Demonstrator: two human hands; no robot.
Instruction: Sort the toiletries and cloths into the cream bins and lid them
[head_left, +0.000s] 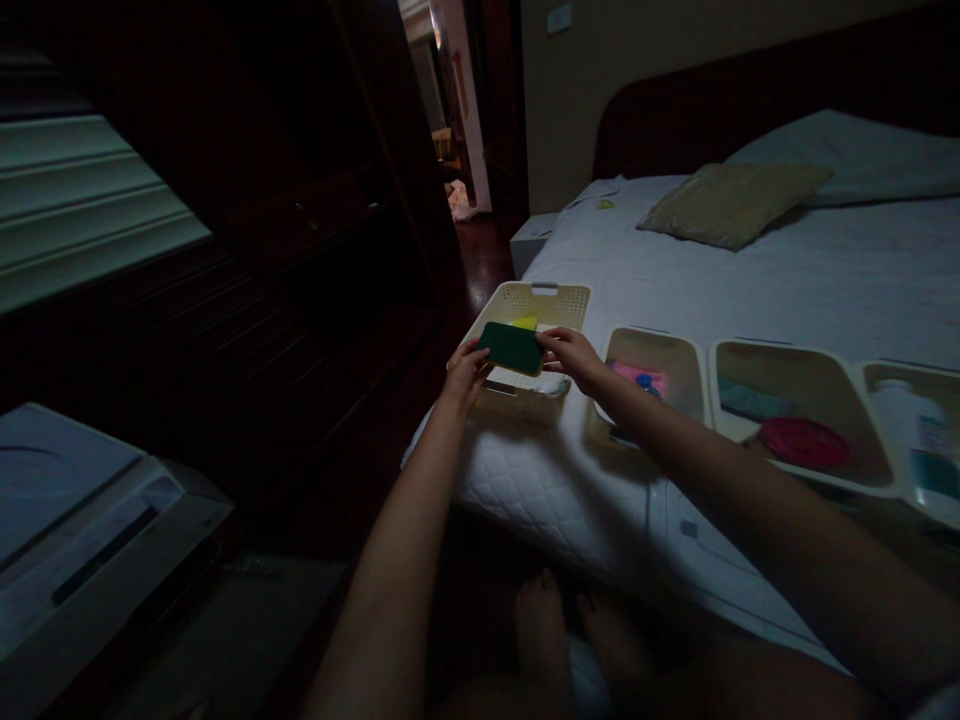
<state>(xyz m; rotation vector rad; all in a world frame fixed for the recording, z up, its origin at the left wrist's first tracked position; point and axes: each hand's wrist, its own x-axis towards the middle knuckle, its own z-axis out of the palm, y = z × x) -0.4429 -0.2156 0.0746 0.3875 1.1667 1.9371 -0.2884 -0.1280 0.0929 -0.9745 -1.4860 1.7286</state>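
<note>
A green scouring sponge (513, 347) with a yellow underside is held between both my hands above a cream perforated basket (562, 300) on the bed's near edge. My left hand (465, 372) pinches the sponge's left end, fingers closed. My right hand (571, 356) grips its right end, fingers closed too. A yellow item (525, 322) lies in the basket behind the sponge.
Three cream bins sit in a row to the right: one (679, 345) with pink and blue items, one (825, 370) with a red lid and teal cloth, one (900, 375) with a white bottle. Pillows (731, 200) lie beyond. Dark wardrobe left; a white appliance (82, 520) lower left.
</note>
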